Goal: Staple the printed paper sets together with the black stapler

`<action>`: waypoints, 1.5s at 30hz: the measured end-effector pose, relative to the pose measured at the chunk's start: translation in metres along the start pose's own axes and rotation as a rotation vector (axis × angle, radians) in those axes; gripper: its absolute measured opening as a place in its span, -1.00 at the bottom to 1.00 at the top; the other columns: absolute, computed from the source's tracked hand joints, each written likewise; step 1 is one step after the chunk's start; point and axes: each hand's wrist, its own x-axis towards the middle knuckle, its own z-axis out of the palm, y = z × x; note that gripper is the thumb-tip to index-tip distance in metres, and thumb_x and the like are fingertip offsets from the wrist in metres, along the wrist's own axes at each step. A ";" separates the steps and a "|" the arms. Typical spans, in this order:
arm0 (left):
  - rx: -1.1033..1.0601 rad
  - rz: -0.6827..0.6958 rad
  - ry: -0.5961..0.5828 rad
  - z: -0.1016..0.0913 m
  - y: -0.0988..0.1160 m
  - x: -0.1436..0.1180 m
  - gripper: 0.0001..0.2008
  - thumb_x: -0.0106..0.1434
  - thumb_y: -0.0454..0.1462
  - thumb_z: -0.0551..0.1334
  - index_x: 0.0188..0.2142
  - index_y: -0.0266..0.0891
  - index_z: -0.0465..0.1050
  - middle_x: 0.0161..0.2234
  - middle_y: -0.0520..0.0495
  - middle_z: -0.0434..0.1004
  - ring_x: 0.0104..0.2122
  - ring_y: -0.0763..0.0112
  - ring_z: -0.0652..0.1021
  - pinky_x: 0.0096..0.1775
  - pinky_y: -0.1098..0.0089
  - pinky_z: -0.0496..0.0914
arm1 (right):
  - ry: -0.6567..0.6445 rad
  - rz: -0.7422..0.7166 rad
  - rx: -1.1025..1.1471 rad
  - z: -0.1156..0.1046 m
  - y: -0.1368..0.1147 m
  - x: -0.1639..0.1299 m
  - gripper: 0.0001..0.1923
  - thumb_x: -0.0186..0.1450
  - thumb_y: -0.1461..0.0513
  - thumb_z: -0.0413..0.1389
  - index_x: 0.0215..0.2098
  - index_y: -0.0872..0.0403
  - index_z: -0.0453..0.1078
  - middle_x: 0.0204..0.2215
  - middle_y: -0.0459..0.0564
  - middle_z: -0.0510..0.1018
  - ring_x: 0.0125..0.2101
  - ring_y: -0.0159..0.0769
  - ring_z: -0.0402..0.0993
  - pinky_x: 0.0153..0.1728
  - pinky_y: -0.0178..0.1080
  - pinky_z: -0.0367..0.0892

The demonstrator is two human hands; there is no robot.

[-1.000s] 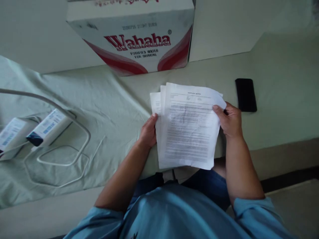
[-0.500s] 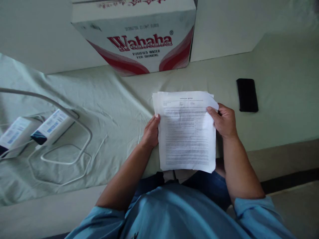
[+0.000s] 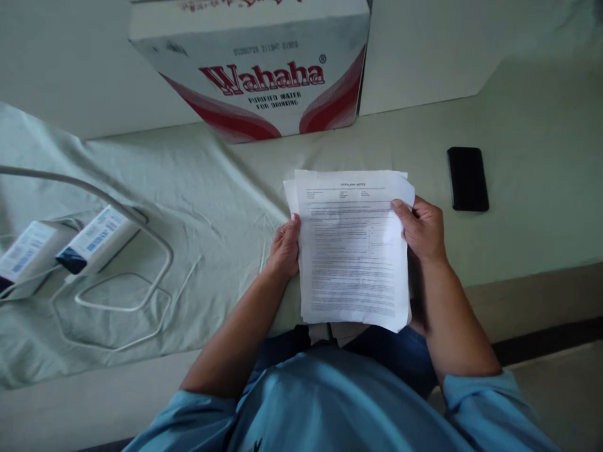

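A thin stack of printed paper sheets [image 3: 353, 257] is held up between my two hands, above my lap and the table edge. Its sheets are slightly out of line, with one corner poking out at the upper left. My left hand [image 3: 284, 248] is closed at the left edge, thumb at the side and fingers partly hidden behind the sheets. On the upper right edge, my right hand [image 3: 423, 227] pinches the stack, its thumb on the front page and its fingers behind. Small text and a heading cover the top page.
A Wahaha water carton [image 3: 264, 81] stands at the back against a pale panel. A black phone [image 3: 468, 179] lies to the right. On the left are two white boxes [image 3: 98, 238] [image 3: 32, 254] and a looped white cable [image 3: 167, 251] on the wrinkled green cloth [image 3: 226, 188].
The sheets have shifted against each other: the front page sits a little higher and to the right, and a rear corner shows more at the upper left. Both hands keep their places.
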 end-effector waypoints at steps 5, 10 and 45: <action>-0.009 0.019 0.058 -0.002 -0.004 0.002 -0.37 0.14 0.29 0.47 -0.20 -0.21 0.67 -0.30 -0.18 0.78 -0.08 -0.08 0.77 -0.08 0.09 0.71 | -0.017 0.015 -0.002 0.002 0.002 -0.001 -0.58 0.32 -0.17 0.34 -0.33 -0.01 0.61 -0.49 -0.14 0.55 -0.44 -0.32 0.43 -0.41 -0.24 0.36; 0.021 0.060 0.100 -0.004 -0.007 0.003 -0.38 0.19 0.28 0.45 -0.11 -0.18 0.67 -0.23 -0.16 0.79 -0.11 0.01 0.78 -0.11 0.15 0.70 | 0.138 -0.040 -0.071 0.001 0.003 0.001 -0.56 0.32 -0.19 0.33 -0.35 -0.01 0.54 -0.54 -0.17 0.42 -0.51 -0.37 0.26 -0.48 -0.25 0.23; -0.198 0.250 0.096 -0.013 0.033 0.017 -0.59 0.22 0.06 0.48 -0.09 -0.13 0.63 0.15 -0.19 0.70 0.45 0.00 0.40 0.40 0.03 0.43 | -0.246 0.065 0.267 0.039 -0.008 -0.023 -0.49 0.22 -0.13 0.45 0.04 -0.11 0.62 0.04 -0.03 0.75 0.15 -0.01 0.65 0.29 0.14 0.52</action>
